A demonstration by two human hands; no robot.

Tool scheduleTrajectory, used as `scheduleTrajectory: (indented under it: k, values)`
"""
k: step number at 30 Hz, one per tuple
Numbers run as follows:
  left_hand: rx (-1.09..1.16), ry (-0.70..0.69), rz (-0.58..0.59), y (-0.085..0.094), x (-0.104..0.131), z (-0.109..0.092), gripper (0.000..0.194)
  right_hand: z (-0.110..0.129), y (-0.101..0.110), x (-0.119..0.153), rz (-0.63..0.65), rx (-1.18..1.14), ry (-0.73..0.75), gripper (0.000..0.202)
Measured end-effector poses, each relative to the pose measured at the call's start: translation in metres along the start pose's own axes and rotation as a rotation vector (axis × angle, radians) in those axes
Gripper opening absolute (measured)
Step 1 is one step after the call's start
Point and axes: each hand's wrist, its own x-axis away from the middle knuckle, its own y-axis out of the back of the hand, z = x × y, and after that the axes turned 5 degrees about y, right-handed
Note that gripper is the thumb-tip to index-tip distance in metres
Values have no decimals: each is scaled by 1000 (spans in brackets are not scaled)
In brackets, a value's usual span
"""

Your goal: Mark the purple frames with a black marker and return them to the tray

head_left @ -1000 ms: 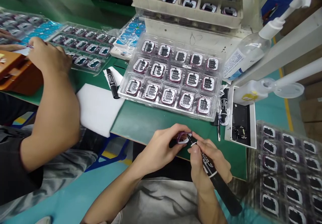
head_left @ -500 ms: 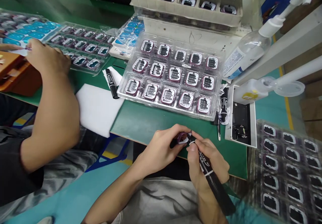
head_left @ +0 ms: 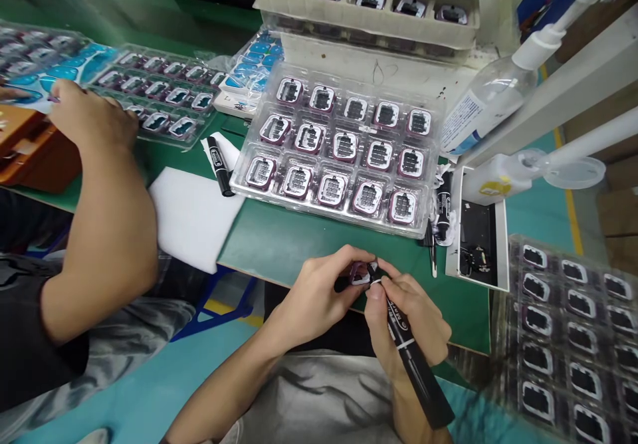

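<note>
My left hand (head_left: 319,294) is closed around a small purple frame with a pale rim (head_left: 359,273), held above the front edge of the green table (head_left: 279,234). A black marker pen (head_left: 411,357) is gripped in my right hand (head_left: 406,314), its tip end at the inner edge of the frame. Fingers of both hands cover parts of the frame, and whether the tip touches it I cannot tell. Behind my hands lies a clear plastic tray (head_left: 319,201) with several similar purple frames in rows.
A co-worker's arm (head_left: 107,205) reaches over the left side, beside an orange box (head_left: 44,151). White foam (head_left: 192,215) and another marker (head_left: 219,167) lie left. At right stand a white box (head_left: 501,244), a pump bottle (head_left: 491,102) and another filled tray (head_left: 558,324).
My right hand and the marker have shifted slightly left, the marker's tail swinging left. The frame stays in my left hand. The co-worker's hand at left has moved a little.
</note>
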Motion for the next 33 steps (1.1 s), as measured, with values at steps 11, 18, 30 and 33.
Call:
scheduleTrajectory:
  k: [11,18,30,33]
  values:
    - [-12,-8,-8,-2,0,1,26,2,2,1,-9,-21,-40,28]
    - [-14,5,-14,-2,1,1,28,3,-1,-3,-41,-18,-64,22]
    - [247,113,39,5,-4,0,39,3,0,-5,-25,-47,-53,24]
    - [284,127,63,7,-6,-1,37,3,-3,-5,-38,-43,-29,26]
